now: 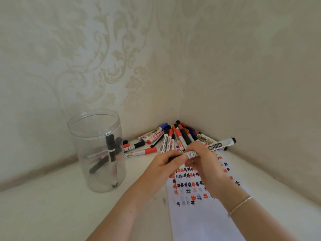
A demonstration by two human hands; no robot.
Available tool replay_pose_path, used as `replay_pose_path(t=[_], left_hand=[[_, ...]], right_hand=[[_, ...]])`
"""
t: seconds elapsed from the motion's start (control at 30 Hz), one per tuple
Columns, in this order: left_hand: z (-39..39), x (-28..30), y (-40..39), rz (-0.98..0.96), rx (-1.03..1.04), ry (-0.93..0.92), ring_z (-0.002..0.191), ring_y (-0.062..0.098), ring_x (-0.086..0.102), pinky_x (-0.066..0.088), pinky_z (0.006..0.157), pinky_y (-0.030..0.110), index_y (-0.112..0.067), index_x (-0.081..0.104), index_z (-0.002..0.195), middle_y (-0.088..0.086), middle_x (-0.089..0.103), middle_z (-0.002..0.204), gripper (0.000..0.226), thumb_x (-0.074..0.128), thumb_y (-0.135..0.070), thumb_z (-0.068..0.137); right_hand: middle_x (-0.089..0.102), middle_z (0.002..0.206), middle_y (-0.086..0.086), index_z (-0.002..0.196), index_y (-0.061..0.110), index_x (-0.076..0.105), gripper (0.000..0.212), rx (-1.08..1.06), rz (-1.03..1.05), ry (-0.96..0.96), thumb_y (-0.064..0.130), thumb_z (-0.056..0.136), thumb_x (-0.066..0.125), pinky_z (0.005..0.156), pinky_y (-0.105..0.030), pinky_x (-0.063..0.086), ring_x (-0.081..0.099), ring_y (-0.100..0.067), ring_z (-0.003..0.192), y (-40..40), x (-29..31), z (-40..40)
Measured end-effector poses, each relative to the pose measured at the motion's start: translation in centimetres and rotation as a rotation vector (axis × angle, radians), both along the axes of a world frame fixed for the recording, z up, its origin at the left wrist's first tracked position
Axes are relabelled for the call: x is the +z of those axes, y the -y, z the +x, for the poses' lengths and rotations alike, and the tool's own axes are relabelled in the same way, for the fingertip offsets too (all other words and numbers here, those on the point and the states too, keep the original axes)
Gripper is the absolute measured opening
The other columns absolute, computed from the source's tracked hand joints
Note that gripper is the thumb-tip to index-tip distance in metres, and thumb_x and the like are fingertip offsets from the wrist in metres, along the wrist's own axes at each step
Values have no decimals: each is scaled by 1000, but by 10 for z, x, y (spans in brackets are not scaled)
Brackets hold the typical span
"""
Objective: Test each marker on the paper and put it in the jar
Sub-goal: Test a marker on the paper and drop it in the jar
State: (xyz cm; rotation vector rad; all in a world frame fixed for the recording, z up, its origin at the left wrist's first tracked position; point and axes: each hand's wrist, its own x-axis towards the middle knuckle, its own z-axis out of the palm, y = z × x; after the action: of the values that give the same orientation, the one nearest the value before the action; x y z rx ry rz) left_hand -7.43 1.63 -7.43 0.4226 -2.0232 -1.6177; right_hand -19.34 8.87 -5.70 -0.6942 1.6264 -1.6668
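The clear jar (99, 153) stands on the white counter (52, 206) and already holds a few markers, mostly dark ones, leaning inside it. Just right of the jar, the paper (196, 214) carries several rows of small red, blue and black test marks, so a fair amount of testing appears done. Much is left, though: a heap of markers (173, 136) lies beyond the paper, pushed into the corner where the two walls meet, far more of them than the jar contains. By that count, I judge the task to be well short of halfway.

Both hands meet above the far end of the paper, right of the jar, around one white marker (191, 154) held roughly level. The left hand (166, 162) has its fingers curled around the dark end of that marker, probably the cap. The right hand (205, 159) grips the barrel from the other side, its fingers wrapped over the printed lettering. From this pose the marker looks to be either getting uncapped for testing or capped again; I cannot tell which, since the tip is hidden by the fingers. The marker is in the air, not touching the paper, and well apart from the jar's mouth.
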Motion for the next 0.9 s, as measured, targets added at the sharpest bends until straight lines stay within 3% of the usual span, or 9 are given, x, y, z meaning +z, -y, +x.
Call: replay_pose_path(t=[0.1,0.23,0.37,0.47,0.57,0.67,0.7,0.8,0.9], left_hand=[[-2,4,-5,62,20,-28,52,7,32,32,57,23,-13,68,101,-11,36,52,25,50,-29,96],[-4,18,-8,206,11,-100,49,7,30,30,54,21,-5,62,100,-13,33,49,27,54,-30,92],[-1,30,-9,384,-7,-234,47,8,28,29,52,22,-17,60,79,-10,31,49,18,60,-35,80],[11,49,0,105,160,-158,53,11,42,41,62,27,-12,59,91,-9,44,54,20,59,-32,90],[31,94,10,-285,411,-185,59,7,59,50,63,26,-23,52,89,-9,62,64,16,67,-26,86],[60,136,23,-506,653,-269,60,4,61,49,61,20,-24,55,85,-9,63,67,15,70,-26,85],[71,146,29,-565,719,-282,62,4,60,49,64,22,-23,57,86,-10,63,68,12,69,-26,86],[100,162,48,-719,876,-218,77,6,59,47,75,26,-20,57,93,-5,63,84,13,62,-32,90],[109,163,57,-714,937,-121,79,9,60,44,73,22,-19,53,99,-11,60,85,14,56,-31,94]], right_hand=[[57,65,-5,68,8,51,17,47,-98,41,13,84,48,84,-48,49,59,-22,71,4,0,8],[52,72,-12,67,10,56,13,80,-167,58,20,67,47,63,-41,44,50,-25,71,11,12,15],[62,74,-11,73,10,58,20,163,-197,51,10,81,40,56,-35,42,55,-22,64,17,32,24],[57,78,-12,96,2,60,27,328,-224,137,25,91,47,61,-35,47,55,-19,63,21,39,23],[65,98,-16,118,0,59,75,337,-192,214,65,80,48,80,-36,52,63,-25,89,32,38,16],[69,98,-14,114,6,60,63,210,-172,304,61,86,48,79,-37,53,65,-26,87,41,39,-2],[69,92,-12,113,5,60,50,148,-110,201,50,90,54,76,-36,54,64,-24,80,45,36,-9],[65,91,-8,102,9,59,15,-52,246,-400,16,90,63,62,-28,50,56,-16,64,57,17,-37],[61,96,-6,107,13,56,14,7,487,-794,17,93,55,62,-23,47,56,-16,74,66,0,-47]])
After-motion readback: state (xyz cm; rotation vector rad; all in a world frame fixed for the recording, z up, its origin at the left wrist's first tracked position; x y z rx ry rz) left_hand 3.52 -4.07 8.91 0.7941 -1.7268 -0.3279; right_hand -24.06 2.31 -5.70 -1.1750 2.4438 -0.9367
